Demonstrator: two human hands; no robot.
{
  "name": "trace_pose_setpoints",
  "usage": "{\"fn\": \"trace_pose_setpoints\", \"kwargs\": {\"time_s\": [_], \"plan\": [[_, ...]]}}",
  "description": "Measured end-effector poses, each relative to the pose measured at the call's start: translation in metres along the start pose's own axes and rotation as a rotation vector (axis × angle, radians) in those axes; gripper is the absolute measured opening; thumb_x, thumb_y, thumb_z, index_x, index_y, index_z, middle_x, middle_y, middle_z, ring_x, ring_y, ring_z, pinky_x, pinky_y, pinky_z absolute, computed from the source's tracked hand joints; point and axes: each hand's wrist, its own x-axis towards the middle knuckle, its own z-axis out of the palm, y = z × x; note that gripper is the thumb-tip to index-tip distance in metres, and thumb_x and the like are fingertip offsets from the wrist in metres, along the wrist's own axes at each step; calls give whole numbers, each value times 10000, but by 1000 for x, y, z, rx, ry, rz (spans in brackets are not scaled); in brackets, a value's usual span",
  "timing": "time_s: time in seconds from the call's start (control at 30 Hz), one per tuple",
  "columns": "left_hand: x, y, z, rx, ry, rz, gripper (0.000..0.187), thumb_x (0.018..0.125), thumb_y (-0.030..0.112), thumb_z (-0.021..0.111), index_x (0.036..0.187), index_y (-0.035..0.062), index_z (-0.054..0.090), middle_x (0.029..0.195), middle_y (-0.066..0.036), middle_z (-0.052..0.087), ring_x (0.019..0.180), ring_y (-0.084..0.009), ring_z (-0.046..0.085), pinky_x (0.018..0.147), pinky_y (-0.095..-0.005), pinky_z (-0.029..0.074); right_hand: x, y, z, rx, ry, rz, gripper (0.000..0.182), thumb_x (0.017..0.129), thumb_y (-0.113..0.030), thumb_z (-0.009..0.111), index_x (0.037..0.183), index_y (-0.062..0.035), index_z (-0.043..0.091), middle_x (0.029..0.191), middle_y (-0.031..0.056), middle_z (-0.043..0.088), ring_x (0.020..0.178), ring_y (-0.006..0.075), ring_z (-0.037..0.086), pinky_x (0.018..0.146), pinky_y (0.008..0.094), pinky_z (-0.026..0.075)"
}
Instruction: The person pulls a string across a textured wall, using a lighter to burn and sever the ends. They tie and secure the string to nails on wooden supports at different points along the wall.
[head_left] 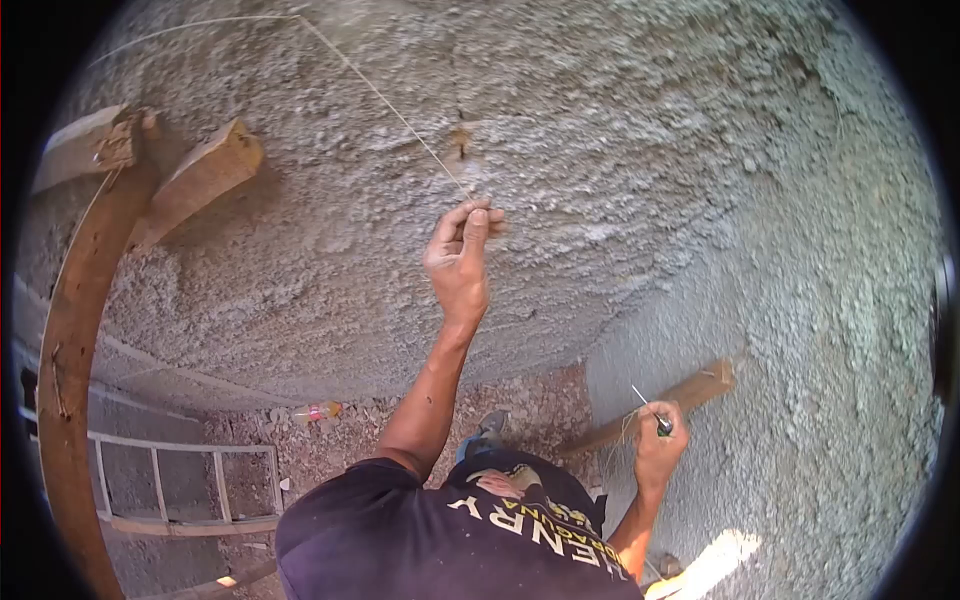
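Note:
My left hand [462, 255] is raised in front of the rough grey wall [330, 220], its thumb and fingers pinched on a thin pale string [385, 103]. From the pinch the string runs up and left across the wall. A small brownish hole [460, 145] shows in the plaster just above the fingertips. Lower right, my right hand [660, 445] is closed around a small tool [664, 426] with a dark handle and a thin metal shaft pointing up and left. Some thin strands hang beside that hand.
Curved wooden plank [75, 330] stands at the left, with wooden blocks [205, 175] near its top. A ladder-like frame [190, 524] lies lower left. Another timber [700, 387] leans by the right wall [830, 330]. A bottle [316, 411] lies on the rubble ground [350, 450].

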Motion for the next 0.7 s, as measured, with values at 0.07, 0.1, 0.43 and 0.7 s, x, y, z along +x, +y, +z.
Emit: {"fn": "trace_pose_setpoints", "kwargs": {"time_s": [0.07,0.1,0.43,0.7], "plan": [[-17,-14,31,-273,-127,-234,230,960,227,601,1029,7,611,889,-69,650,729,-144,589,693,-309,497,-9,10,-8,86,53,127,59,799,-32,615,782,20,591,759,60,565,706,148,538,682,298,433],[-25,-32,45,-511,-263,-439,260,964,256,592,1057,14,589,861,-49,626,705,-127,567,657,-295,481,-11,13,-11,66,50,109,61,798,-37,618,781,19,598,754,58,572,706,146,543,687,295,435],[-63,-104,223,-1015,-618,-993,297,960,246,594,1151,21,559,862,-1,574,681,-84,516,567,-227,417,-33,16,-40,80,178,120,78,795,-65,635,789,13,628,764,64,607,745,148,577,724,288,445],[-83,-129,267,-779,-817,-971,542,976,508,449,1084,-14,553,782,-5,545,506,-42,369,402,-189,279,-46,32,-46,83,316,135,88,797,-72,635,781,12,614,740,47,582,655,134,554,630,268,436]]}}
